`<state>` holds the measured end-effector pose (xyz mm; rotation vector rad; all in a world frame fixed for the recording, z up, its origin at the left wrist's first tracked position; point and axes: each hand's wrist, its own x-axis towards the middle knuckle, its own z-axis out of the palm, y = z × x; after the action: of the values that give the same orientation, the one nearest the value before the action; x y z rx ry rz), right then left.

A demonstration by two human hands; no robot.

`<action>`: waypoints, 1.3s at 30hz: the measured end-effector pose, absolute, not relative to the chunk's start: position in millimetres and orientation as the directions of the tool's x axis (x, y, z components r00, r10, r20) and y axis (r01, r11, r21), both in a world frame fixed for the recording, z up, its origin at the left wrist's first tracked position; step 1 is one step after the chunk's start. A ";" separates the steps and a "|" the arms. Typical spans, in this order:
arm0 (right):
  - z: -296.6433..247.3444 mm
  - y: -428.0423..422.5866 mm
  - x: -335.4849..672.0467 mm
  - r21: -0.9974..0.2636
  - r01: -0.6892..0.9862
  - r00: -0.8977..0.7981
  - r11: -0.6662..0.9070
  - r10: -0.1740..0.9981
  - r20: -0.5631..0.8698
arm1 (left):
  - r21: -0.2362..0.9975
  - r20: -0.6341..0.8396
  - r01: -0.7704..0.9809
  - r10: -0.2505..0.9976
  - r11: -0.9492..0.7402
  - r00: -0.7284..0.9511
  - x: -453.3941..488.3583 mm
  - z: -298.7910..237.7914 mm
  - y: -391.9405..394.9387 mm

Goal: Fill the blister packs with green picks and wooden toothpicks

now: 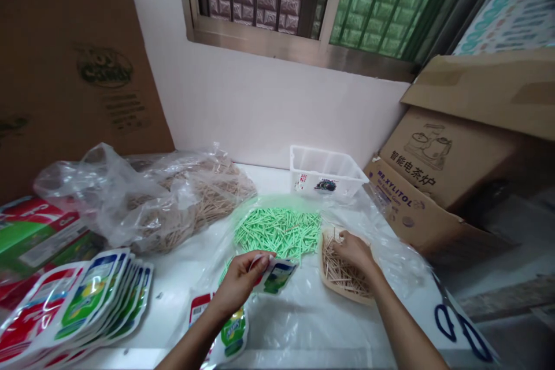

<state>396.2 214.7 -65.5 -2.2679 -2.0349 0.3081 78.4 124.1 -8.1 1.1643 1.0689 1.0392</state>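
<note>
My left hand (241,278) pinches a small printed pouch (279,277) by its edge, above the clear plastic sheet (299,318). My right hand (356,253) reaches into a shallow beige tray (347,295) of thin beige sticks (339,272). Its fingers are curled down among the sticks, and the fingertips are partly hidden. Just behind the left hand lies a pile of light green sticks (277,230). More printed pouches (234,332) lie under my left wrist, partly covered by the forearm.
At left are a stack of printed pouches (97,295), a red-green box (39,237) and a clear bag of beige sticks (195,196). A white plastic basket (327,176) stands by the wall. Cardboard boxes (433,156) line the right; blue-handled scissors (462,329) lie at the table's right edge.
</note>
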 end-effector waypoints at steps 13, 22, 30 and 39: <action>-80.9 220.0 364.3 -0.325 0.944 0.099 -0.059 0.989 0.106 | 0.999 -0.031 -0.017 0.986 0.034 0.164 69.6 -11.1 125.3; -52.7 220.1 408.6 -0.455 0.890 0.052 0.029 0.985 0.165 | 1.000 0.002 -0.014 0.991 0.000 0.135 54.0 -27.9 130.2; -61.5 213.4 423.4 -0.405 0.914 0.039 -0.011 0.997 0.062 | 0.998 -0.048 -0.029 0.988 0.052 0.146 53.5 -28.5 128.9; -72.7 211.4 420.4 -0.120 0.986 -0.136 0.118 0.979 -0.153 | 0.998 -0.055 -0.037 0.993 0.059 0.109 56.0 -25.8 131.9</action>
<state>420.4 211.4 -72.7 -2.0884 -2.3756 0.3051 56.0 131.9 -25.8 1.1876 1.1270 1.1071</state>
